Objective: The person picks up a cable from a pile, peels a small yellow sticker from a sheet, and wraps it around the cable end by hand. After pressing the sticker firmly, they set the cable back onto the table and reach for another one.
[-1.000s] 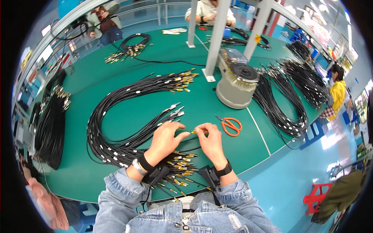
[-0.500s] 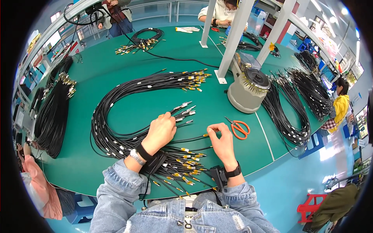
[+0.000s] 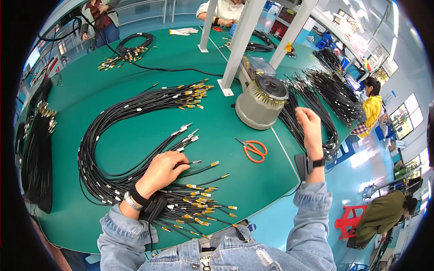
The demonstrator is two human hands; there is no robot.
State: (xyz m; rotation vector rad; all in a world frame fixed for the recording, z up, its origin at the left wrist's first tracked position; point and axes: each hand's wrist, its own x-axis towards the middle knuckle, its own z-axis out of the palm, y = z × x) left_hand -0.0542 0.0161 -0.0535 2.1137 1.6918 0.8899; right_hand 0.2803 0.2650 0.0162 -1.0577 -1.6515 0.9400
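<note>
A large U-shaped bundle of black cables (image 3: pixel 97 131) lies on the green table before me, many ends carrying yellow or white tags. My left hand (image 3: pixel 163 172) is over its near arm, thumb and fingers closed on a black cable (image 3: pixel 194 161) whose tip sticks out to the right. Raised at the right, my right hand (image 3: pixel 310 128) has its fingers pinched together; whatever may be between them is too small to make out. Between the hands lie orange-handled cutters (image 3: pixel 254 151), apart from both. A grey round machine with a black top disc (image 3: pixel 262 104) stands behind the cutters.
White metal posts (image 3: pixel 242 45) rise beside the machine. More cable bundles lie at the left (image 3: pixel 38 158), the far side (image 3: pixel 131 49) and the right (image 3: pixel 332 95). White gloves (image 3: pixel 183 31) rest at the back. Other people work around the table; a red stool (image 3: pixel 350 221) stands at right.
My right hand has moved away from the tagged cable ends, up and to the right. My left hand stays on the bundle, its fingers now around a cable end. The view has turned right.
</note>
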